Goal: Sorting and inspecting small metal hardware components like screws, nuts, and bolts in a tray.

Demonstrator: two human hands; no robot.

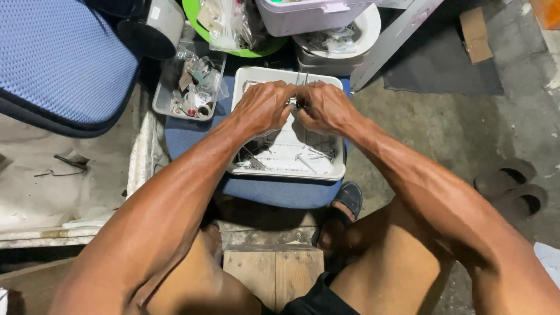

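Small metal parts [298,102], thin and silvery, are pinched between the fingertips of both hands, too tiny to tell apart. Left hand [262,108] and right hand [326,108] are curled and pressed knuckle to knuckle. Directly beneath them sits a white rectangular tray [335,170] with loose nails [318,154] scattered just below the right hand.

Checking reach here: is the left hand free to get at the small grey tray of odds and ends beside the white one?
Probably yes: the left hand hovers over the white tray, and the grey tray lies open right beside it.
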